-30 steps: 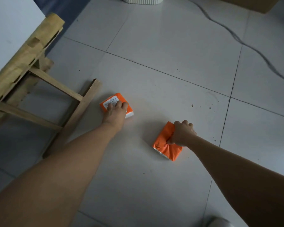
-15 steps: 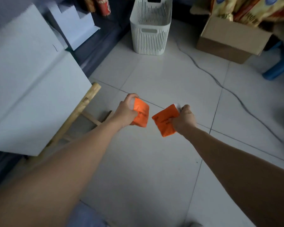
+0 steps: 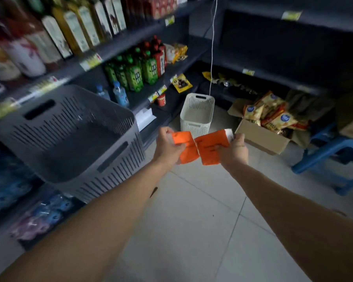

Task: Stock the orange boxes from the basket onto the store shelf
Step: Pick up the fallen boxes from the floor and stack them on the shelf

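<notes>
I hold two orange boxes side by side at chest height over the tiled floor. My left hand [image 3: 167, 146] grips the left orange box [image 3: 186, 148]. My right hand [image 3: 233, 152] grips the right orange box [image 3: 211, 148], whose white end points up and to the right. The two boxes touch at their inner edges. A grey slotted basket [image 3: 73, 137] sits just left of my left hand, tilted, and looks empty inside. The dark store shelf [image 3: 118, 45] runs along the left, with bottles and green packs on it.
A white slotted basket [image 3: 197, 115] stands on the floor ahead. A cardboard box [image 3: 262, 137] with snack bags lies to the right of it, and a blue stool [image 3: 334, 153] stands at the far right. A thin white cord [image 3: 212, 47] hangs down in the middle.
Both hands lifted the orange boxes off the floor and brought them together. The view rose from the floor to the shelves, and the grey basket came into sight.
</notes>
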A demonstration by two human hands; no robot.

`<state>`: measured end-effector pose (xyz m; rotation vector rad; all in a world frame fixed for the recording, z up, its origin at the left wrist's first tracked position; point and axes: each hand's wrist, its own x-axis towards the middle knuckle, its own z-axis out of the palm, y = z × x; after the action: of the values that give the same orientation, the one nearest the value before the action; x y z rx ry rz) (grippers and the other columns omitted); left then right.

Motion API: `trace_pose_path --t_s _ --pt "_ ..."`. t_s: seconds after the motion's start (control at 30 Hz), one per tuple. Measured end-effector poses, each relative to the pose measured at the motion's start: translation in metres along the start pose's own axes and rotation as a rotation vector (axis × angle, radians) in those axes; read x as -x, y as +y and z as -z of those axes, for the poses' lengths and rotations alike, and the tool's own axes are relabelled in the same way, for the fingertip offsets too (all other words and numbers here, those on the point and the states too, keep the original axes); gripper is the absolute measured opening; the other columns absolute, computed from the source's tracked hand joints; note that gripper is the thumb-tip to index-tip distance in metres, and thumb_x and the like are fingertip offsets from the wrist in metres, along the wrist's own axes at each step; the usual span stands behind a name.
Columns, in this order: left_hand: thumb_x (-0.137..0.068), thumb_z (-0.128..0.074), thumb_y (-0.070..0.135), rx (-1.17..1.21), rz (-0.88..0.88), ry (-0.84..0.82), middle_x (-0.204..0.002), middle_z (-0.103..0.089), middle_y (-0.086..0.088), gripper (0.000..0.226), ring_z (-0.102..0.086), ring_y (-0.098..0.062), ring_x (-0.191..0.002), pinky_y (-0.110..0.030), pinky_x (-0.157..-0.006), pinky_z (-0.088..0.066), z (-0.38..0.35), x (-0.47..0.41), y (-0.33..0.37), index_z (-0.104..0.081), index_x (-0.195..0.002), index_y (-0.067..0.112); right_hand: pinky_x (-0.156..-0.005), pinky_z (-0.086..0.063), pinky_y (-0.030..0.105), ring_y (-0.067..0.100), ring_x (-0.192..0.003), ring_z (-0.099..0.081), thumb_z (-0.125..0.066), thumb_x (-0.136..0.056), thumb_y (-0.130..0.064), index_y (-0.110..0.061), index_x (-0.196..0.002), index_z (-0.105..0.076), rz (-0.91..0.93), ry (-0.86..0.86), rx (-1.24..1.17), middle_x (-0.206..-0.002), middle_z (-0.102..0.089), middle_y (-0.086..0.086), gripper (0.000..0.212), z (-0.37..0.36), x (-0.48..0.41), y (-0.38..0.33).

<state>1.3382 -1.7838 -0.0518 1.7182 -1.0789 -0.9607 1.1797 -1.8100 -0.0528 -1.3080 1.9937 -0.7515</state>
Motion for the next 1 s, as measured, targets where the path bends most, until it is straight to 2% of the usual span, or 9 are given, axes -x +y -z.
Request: trace_pose_path --t_s 0.2,0.33,0.43,0.5,0.63,0.73,0.87,0.93,1.0 --pt "-0.08 -0.065 0.005 -0.058 -0.1 0.241 -0.107 -0.039 -0.003 0.063 -0.047 -0.02 -0.093 -0.035 -0.082 -0.043 0.105 0.03 0.152 -0.027 -0.13 0.011 -0.094 -0.048 0.049 0.032 -0.107 -0.059 -0.057 -0.086 -0.015 -0.011 -0.118 -0.041 0.199 -0.051 -0.166 -0.113 -0.057 0.01 0.036 0.075 0.053 -0.165" --pt "-0.082 -0.06 0.001 -0.077 -0.189 0.405 -0.094 -0.041 0.0 0.047 -0.047 -0.023 -0.089 -0.035 -0.072 -0.042 0.197 0.049 0.215 -0.026 -0.111 0.015 -0.087 -0.046 0.039 0.031 -0.105 -0.058 -0.062 -0.085 -0.014 -0.01 -0.114 -0.043 0.394 -0.096 -0.271 -0.106 -0.057 0.009 0.035 0.087 0.098 -0.264" --pt "-0.082 -0.059 0.001 -0.089 -0.188 0.573 -0.103 -0.042 -0.004 0.05 -0.047 -0.022 -0.092 -0.033 -0.073 -0.041 0.267 0.069 0.241 -0.031 -0.123 0.008 -0.08 -0.048 0.04 0.026 -0.091 -0.055 -0.062 -0.087 -0.014 -0.013 -0.108 -0.04 0.509 -0.171 -0.34 -0.101 -0.054 0.004 0.031 0.078 0.14 -0.323" --pt "-0.082 -0.06 0.002 -0.09 -0.213 0.659 -0.101 -0.046 -0.005 0.044 -0.048 -0.024 -0.092 -0.033 -0.073 -0.043 0.313 0.083 0.249 -0.033 -0.116 0.009 -0.075 -0.047 0.036 0.023 -0.086 -0.054 -0.061 -0.089 -0.013 -0.008 -0.115 -0.041 0.568 -0.235 -0.381 -0.099 -0.053 0.003 0.034 0.066 0.172 -0.358" --pt "-0.081 -0.058 -0.003 -0.088 -0.278 0.818 -0.087 -0.043 -0.001 0.042 -0.046 -0.02 -0.083 -0.029 -0.06 -0.04 0.404 0.113 0.251 -0.026 -0.101 0.014 -0.079 -0.048 0.036 0.02 -0.087 -0.054 -0.062 -0.089 -0.011 -0.006 -0.119 -0.041 0.662 -0.355 -0.479 -0.093 -0.054 0.0 0.037 0.033 0.233 -0.418" --pt "-0.08 -0.059 -0.006 -0.082 -0.292 0.922 -0.092 -0.041 -0.003 0.042 -0.044 -0.018 -0.087 -0.027 -0.07 -0.039 0.466 0.135 0.24 -0.027 -0.099 0.014 -0.073 -0.046 0.033 0.023 -0.09 -0.057 -0.062 -0.088 -0.01 -0.008 -0.118 -0.04 0.734 -0.432 -0.491 -0.099 -0.056 0.003 0.037 0.004 0.274 -0.454" --pt "-0.079 -0.061 -0.007 -0.098 -0.259 1.021 -0.076 -0.03 0.009 0.043 -0.041 -0.015 -0.087 -0.021 -0.061 -0.037 0.533 0.16 0.216 -0.028 -0.098 0.013 -0.093 -0.048 0.043 0.031 -0.11 -0.055 -0.069 -0.083 -0.015 -0.013 -0.108 -0.042 0.785 -0.474 -0.482 -0.123 -0.051 0.012 0.037 -0.042 0.319 -0.49" --pt "-0.079 -0.063 -0.004 -0.156 -0.213 1.09 -0.084 -0.035 0.004 0.041 -0.042 -0.018 -0.089 -0.02 -0.064 -0.039 0.559 0.172 0.204 -0.029 -0.095 0.012 -0.102 -0.043 0.048 0.035 -0.117 -0.048 -0.07 -0.082 -0.021 -0.012 -0.118 -0.043 0.781 -0.48 -0.452 -0.129 -0.041 0.014 0.045 -0.061 0.339 -0.503" --pt "-0.078 -0.065 0.001 -0.185 -0.163 1.152 -0.099 -0.04 -0.008 0.04 -0.044 -0.023 -0.092 -0.03 -0.075 -0.043 0.581 0.183 0.194 -0.031 -0.093 0.013 -0.105 -0.04 0.047 0.036 -0.12 -0.045 -0.071 -0.082 -0.023 -0.011 -0.124 -0.043 0.774 -0.504 -0.436 -0.132 -0.037 0.015 0.052 -0.078 0.354 -0.514"
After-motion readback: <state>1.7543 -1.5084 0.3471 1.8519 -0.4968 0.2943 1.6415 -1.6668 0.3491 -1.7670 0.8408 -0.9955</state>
